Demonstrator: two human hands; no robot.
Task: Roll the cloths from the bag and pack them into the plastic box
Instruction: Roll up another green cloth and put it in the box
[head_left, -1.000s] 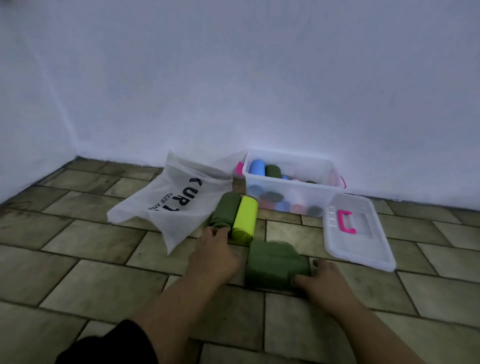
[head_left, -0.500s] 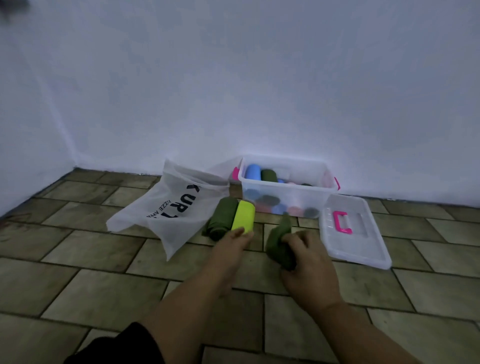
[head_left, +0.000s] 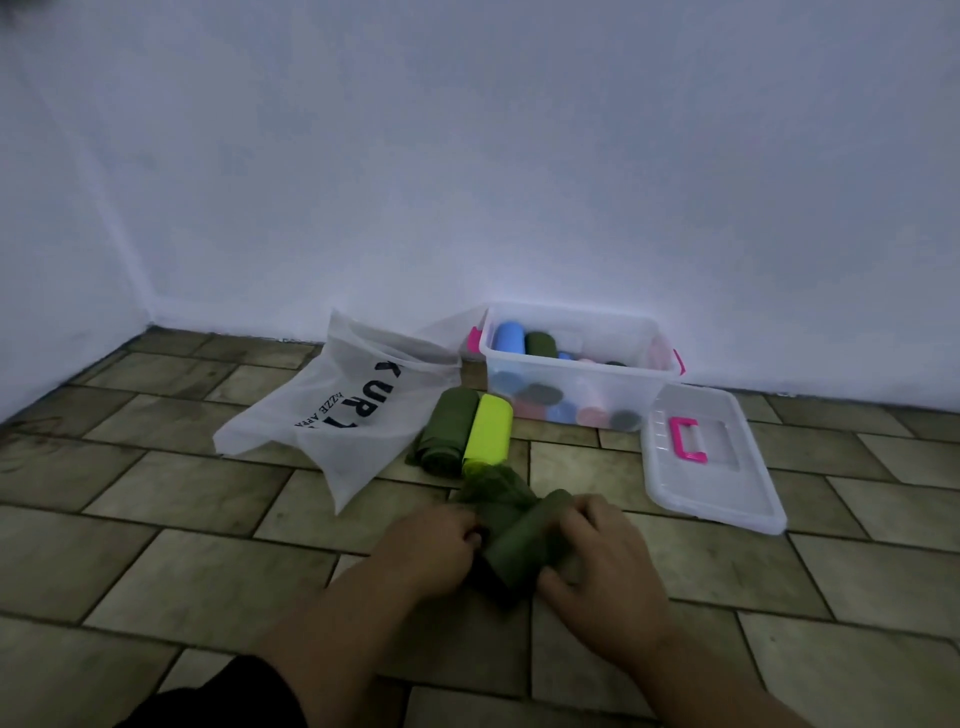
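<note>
While clamping the dark green cloth between left hand and right hand, fingers of both curled round its ends, risks a slack roll: soft, limp fabric with a loose tail bunched at the far side, likely to unwind if either grip eases. Holds it low over the tiled floor, close to the person and well apart from the plastic box against the wall. Could also end up lopsided, thicker at one end, through uneven pressure; cannot tell how tight the core is. Might nudge the two finished rolls just beyond, olive roll and lime roll, lying side by side and touching, both smooth cylinders apt to roll on hard tile. Box: clear, rigid, thin-walled, with pink latches, already holding blue, pink, green and grey rolls, so a fat roll may not wedge in. Lid: flat beside it, translucent, with a pink handle. Bag: thin, crinkled, white, black lettering, slumped on the floor.
</note>
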